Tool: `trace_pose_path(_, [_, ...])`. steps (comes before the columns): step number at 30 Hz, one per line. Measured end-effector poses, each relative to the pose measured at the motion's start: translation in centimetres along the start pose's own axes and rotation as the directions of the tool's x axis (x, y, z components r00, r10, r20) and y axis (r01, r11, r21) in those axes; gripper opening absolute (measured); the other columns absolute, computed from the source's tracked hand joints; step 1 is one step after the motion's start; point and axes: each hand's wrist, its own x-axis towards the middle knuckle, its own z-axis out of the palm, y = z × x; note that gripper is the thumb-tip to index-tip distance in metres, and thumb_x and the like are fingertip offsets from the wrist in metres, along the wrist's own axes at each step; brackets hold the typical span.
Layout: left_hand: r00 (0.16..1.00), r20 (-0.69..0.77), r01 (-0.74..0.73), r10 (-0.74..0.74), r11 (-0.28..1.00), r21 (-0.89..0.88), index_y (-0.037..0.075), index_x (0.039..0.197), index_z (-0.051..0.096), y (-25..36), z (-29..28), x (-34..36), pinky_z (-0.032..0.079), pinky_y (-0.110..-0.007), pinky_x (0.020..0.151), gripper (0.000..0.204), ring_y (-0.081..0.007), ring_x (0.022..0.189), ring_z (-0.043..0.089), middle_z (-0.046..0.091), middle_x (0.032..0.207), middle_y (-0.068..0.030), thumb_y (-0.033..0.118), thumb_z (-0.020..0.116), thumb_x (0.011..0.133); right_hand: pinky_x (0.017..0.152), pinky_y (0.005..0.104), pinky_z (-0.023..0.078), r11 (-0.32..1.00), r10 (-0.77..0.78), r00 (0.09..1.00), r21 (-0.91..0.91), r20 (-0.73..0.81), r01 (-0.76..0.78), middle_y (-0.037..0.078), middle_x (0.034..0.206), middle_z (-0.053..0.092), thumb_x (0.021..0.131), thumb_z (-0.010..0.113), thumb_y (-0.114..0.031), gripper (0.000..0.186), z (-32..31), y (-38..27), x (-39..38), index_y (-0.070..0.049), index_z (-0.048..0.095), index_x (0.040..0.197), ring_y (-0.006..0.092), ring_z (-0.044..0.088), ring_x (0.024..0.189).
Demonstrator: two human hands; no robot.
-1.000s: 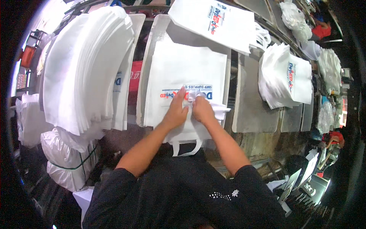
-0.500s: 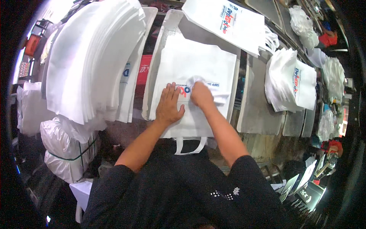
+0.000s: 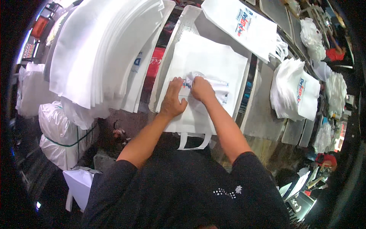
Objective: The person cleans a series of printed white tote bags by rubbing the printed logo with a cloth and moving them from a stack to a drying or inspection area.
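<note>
Looking down at the flat white non-woven fabric bag (image 3: 207,68) with a printed panel, I am seeing it lying on the pale grey metal work platen (image 3: 183,23) at the centre of the view, its two loop handles hanging off the near edge at six o'clock. My left hand (image 3: 173,100) is lying palm-down and spread on the bag's lower left part, fingers fairly flat, gripping nothing; I judge it is pinning the fabric so it does not slide. My right hand (image 3: 201,88) is sitting just beside it at three o'clock, fingers curled and pinching up a small ridge of the top layer near the print, so it is closed on a fold of the bag itself. That bunched fabric is rising a little between the two hands.

Moving outward, at twelve to one o'clock another printed white bag (image 3: 244,28) is lying tilted on a neighbouring platen. At three o'clock a neat stack of printed white bags (image 3: 295,93) is resting on a grey plate, near enough for the right arm. At ten o'clock a thick fanned pile of plain white fabric sheets (image 3: 99,45) is leaning over the bench edge, within the left arm's reach. At eight o'clock, lower down, a strapped bundle wrapped in white plastic (image 3: 61,135) is standing well apart from the hands.
</note>
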Motion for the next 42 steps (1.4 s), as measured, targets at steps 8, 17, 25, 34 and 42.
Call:
trace_pose_path(8, [0.999, -0.038, -0.006, 0.007, 1.0, 0.022, -0.005, 0.136, 0.038, -0.6, -0.2, -0.1, 0.026, -0.048, 0.115, 0.071, -0.0426, 0.133, 0.035, 0.044, 0.136, -0.0262, 0.004, 0.054, 0.068, 0.083, 0.0513, 0.049, 1.0, 0.027, 0.998, 0.0, 0.059, -0.027, 0.028, 0.099, 0.062, 0.087, 0.048, -0.017, 0.026, 0.5, 0.7, -2.0, 0.004, 0.061, 0.097, 0.043, 0.063, 0.093])
trace_pose_path(17, [0.999, -0.037, 0.031, -0.037, 0.989, -0.146, -0.003, 0.135, 0.041, -0.8, 0.1, 0.1, 0.028, -0.047, 0.114, 0.068, -0.0421, 0.135, 0.033, 0.043, 0.137, -0.0256, 0.001, 0.048, 0.067, 0.085, 0.0507, 0.048, 0.98, 0.019, 0.999, 0.197, 0.05, -0.029, 0.027, 0.101, 0.063, 0.088, 0.054, -0.021, 0.027, 1.8, -2.8, -1.2, 0.003, 0.061, 0.098, 0.0419, 0.062, 0.095])
trace_pose_path(25, [0.998, -0.022, 0.051, -0.052, 0.998, -0.043, -0.004, 0.135, 0.04, -0.2, 0.3, 0.2, 0.027, -0.045, 0.114, 0.068, -0.0414, 0.136, 0.033, 0.042, 0.139, -0.0253, 0.001, 0.048, 0.068, 0.09, 0.0474, 0.048, 0.977, 0.213, 0.976, -0.001, 0.049, -0.214, 0.026, 0.111, 0.062, 0.087, 0.057, -0.027, 0.036, 0.9, 7.3, -1.4, 0.004, 0.058, 0.106, 0.0404, 0.06, 0.105])
trace_pose_path(34, [1.0, -0.021, 0.012, -0.012, 1.0, 0.007, -0.003, 0.135, 0.04, -0.5, -0.1, 0.0, 0.027, -0.046, 0.114, 0.065, -0.0409, 0.136, 0.033, 0.042, 0.139, -0.0247, 0.002, 0.046, 0.071, 0.086, 0.0484, 0.05, 0.97, 0.197, 0.98, 0.143, 0.004, -0.195, 0.027, 0.101, 0.065, 0.081, 0.058, -0.017, 0.028, 0.4, -0.6, -1.7, 0.004, 0.06, 0.099, 0.0413, 0.063, 0.099])
trace_pose_path(42, [1.0, -0.003, -0.006, 0.006, 0.999, 0.04, -0.005, 0.133, 0.041, -0.2, 0.4, 0.4, 0.027, -0.047, 0.114, 0.063, -0.0424, 0.134, 0.035, 0.042, 0.139, -0.0249, 0.001, 0.046, 0.071, 0.088, 0.0457, 0.049, 1.0, 0.024, 0.999, -0.003, 0.038, -0.024, 0.024, 0.102, 0.065, 0.083, 0.056, -0.017, 0.028, 2.3, 1.1, -0.2, 0.003, 0.062, 0.103, 0.0383, 0.063, 0.101])
